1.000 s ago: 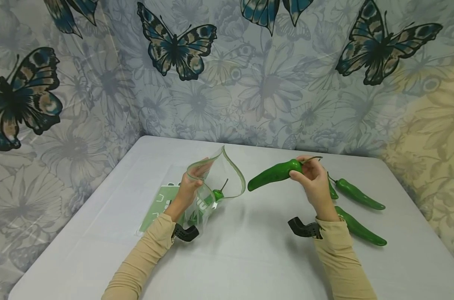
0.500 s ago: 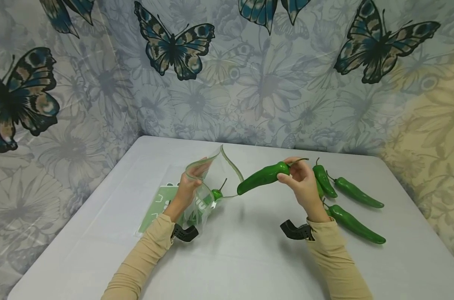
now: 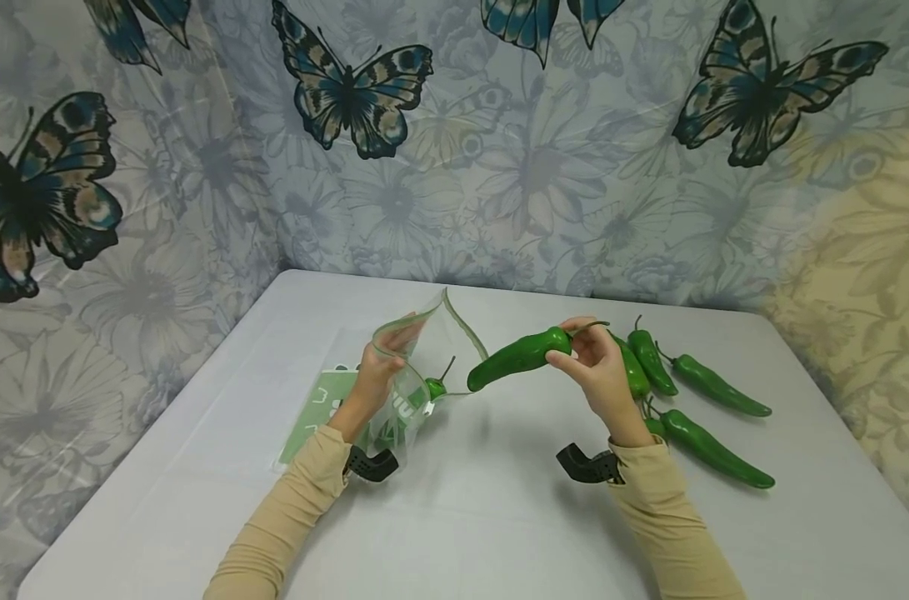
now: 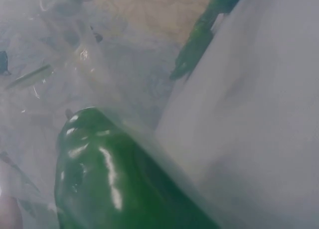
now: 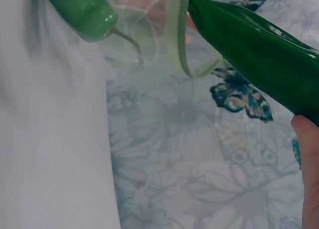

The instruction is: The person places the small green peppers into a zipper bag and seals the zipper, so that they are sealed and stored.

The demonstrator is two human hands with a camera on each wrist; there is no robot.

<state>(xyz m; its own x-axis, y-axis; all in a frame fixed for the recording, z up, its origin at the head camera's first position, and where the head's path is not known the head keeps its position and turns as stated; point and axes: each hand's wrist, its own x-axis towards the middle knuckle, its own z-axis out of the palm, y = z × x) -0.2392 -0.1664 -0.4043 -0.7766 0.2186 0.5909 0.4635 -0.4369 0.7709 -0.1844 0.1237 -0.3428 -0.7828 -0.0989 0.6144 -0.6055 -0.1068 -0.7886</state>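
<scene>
My left hand (image 3: 382,367) grips the rim of a clear plastic bag (image 3: 450,337) with a green-edged mouth spread wide. Inside the bag lies a green pepper (image 4: 109,179), its stem end near the opening. My right hand (image 3: 596,367) pinches another long green pepper (image 3: 517,358) close to its stem, thumb below. That pepper slants down to the left, its tip at the right side of the bag's mouth. In the right wrist view the held pepper (image 5: 259,50) overlaps the pale green bag rim (image 5: 177,35), and the bagged pepper (image 5: 87,15) shows through the plastic.
Several loose green peppers (image 3: 716,385) lie on the white table (image 3: 491,525) beyond and beside my right hand. A flat green-printed packet (image 3: 315,417) lies left of the bag, partly under my left arm. Butterfly-patterned walls (image 3: 536,183) border the table's back and left.
My right hand has moved left with the pepper, bringing its tip to the bag's mouth. More loose peppers show behind it. My left hand and the bag have stayed nearly still.
</scene>
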